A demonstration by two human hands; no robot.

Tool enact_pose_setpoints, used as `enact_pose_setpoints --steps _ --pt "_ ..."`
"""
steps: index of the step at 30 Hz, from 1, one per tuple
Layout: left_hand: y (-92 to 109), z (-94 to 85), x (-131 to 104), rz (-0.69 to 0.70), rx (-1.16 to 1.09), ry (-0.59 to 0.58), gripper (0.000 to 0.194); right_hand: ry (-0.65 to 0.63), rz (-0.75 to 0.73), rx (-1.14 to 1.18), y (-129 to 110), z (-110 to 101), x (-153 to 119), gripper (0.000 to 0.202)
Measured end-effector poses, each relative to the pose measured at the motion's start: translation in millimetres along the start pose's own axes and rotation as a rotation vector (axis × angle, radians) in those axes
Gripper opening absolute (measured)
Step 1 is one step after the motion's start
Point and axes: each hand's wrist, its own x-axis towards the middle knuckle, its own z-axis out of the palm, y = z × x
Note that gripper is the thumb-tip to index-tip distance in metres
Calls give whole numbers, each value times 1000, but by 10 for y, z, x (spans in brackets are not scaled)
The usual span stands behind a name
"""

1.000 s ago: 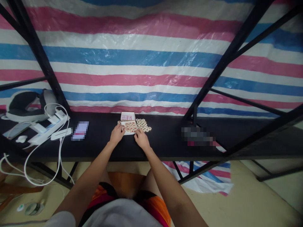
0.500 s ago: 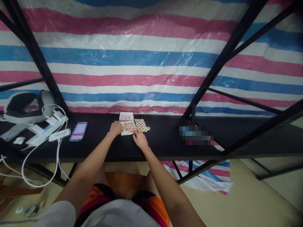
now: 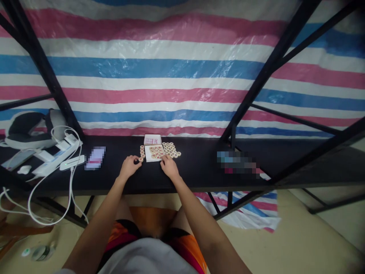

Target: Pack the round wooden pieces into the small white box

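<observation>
From where I stand, the black table (image 3: 196, 171) supports an open white box (image 3: 148, 156), its lid (image 3: 152, 140) at the far edge; the box is the reference for all positions. Immediately right of it lies a cluster of dark-marked discs (image 3: 170, 149); inside it lie red-marked discs (image 3: 156, 151); just left of it runs a short column of discs (image 3: 142, 151). The left hand (image 3: 129, 166) has its thumb and forefinger against the nearest disc (image 3: 140, 160) of that column; firm pinch or light contact cannot be determined. The right hand (image 3: 169, 167) has its fingertips at the box's near right corner. Both forearms extend from the near side, palms down, fingers bent. The right fingertips are partly hidden by the hand, so their grip cannot be told; disc markings are too small to read.
</observation>
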Motion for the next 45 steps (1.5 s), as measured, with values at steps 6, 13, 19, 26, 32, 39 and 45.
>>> enact_pose_setpoints --steps 6,13,19,26,32,39,45 --pt "72 47 1 49 63 -21 25 24 -18 -15 26 29 -3 28" --pt "33 40 -23 66 66 -2 17 15 -54 2 -17 3 -22 28" --pt "12 60 -10 70 33 14 26 18 -54 2 -5 11 -23 28" --pt "114 5 -77 105 190 -39 26 11 -44 21 -9 10 -21 28" --pt "158 -85 -169 -5 438 -2 27 9 -47 26 -18 -10 -24 28" --pt "-88 -178 374 -88 454 -63 35 17 -50 14 -12 5 -14 27" --pt "-218 -78 764 -18 364 -191 41 25 -50 24 13 22 -11 28"
